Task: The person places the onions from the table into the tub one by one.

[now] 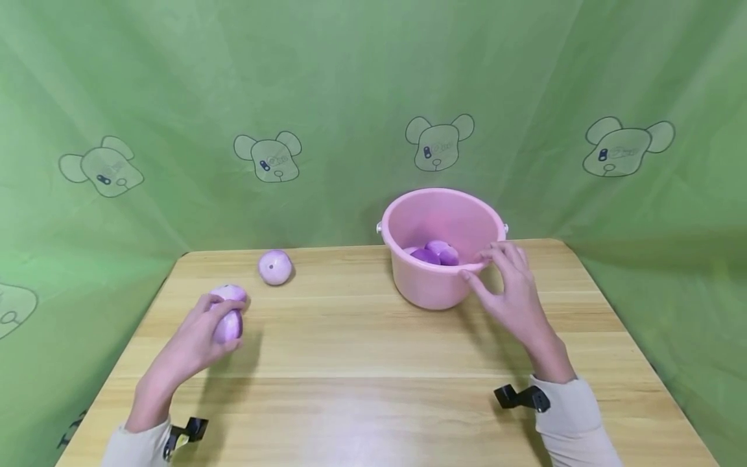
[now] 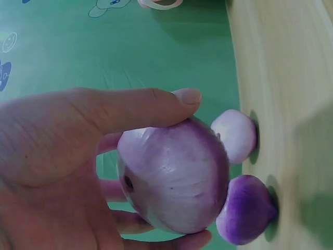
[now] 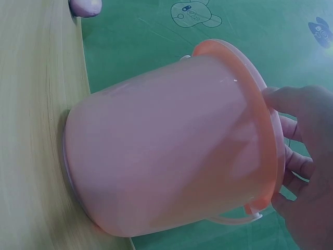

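Note:
In the head view my left hand (image 1: 195, 337) grips a purple onion (image 1: 228, 327) above the left of the table. The left wrist view shows the thumb along one side of this onion (image 2: 174, 177) and the fingers around the other. Just behind it sits a second onion (image 1: 230, 292); a third onion (image 1: 275, 267) lies farther back. My right hand (image 1: 516, 298) holds the front right rim of a pink bucket (image 1: 432, 285), thumb outside and fingers over the inner side. Purple onions (image 1: 441, 251) lie inside the bucket, partly hidden by its wall.
The bucket stands upright near the back edge of the wooden table (image 1: 338, 344). A green curtain (image 1: 350, 78) with printed bear heads hangs behind and at both sides. Each wrist carries a small black camera mount (image 1: 522, 397).

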### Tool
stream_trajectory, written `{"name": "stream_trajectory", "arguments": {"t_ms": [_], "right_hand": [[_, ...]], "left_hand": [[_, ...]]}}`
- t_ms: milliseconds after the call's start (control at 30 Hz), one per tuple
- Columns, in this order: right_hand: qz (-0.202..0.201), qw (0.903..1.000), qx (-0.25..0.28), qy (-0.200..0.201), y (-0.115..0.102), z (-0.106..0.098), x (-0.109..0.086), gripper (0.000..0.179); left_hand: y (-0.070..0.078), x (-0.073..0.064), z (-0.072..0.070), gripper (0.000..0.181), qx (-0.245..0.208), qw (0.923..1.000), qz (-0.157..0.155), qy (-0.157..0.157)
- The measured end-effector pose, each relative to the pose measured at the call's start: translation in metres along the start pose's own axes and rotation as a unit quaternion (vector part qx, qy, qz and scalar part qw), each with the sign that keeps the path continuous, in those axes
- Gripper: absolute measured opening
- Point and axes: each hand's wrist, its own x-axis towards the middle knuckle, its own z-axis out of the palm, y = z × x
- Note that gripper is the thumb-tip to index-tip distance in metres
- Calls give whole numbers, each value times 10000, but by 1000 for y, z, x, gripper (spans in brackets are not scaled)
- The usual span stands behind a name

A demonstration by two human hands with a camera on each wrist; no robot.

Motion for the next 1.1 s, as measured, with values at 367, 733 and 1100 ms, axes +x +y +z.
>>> {"name": "stream_trajectory", "arguments": {"t_ms": [367,733,1100], "right_hand": [[-64,10000,-5,14,1,0,0,34],[-32,10000,-2,-14,1,-1,-1,34],[-37,10000,-34,-2,1,0,0,35]], "left_hand": [[9,12,-1,58,-146,9989,15,443],[16,27,7,60,-479,9986,0,223],[25,45,10,67,-633,9969,43,455]]}}
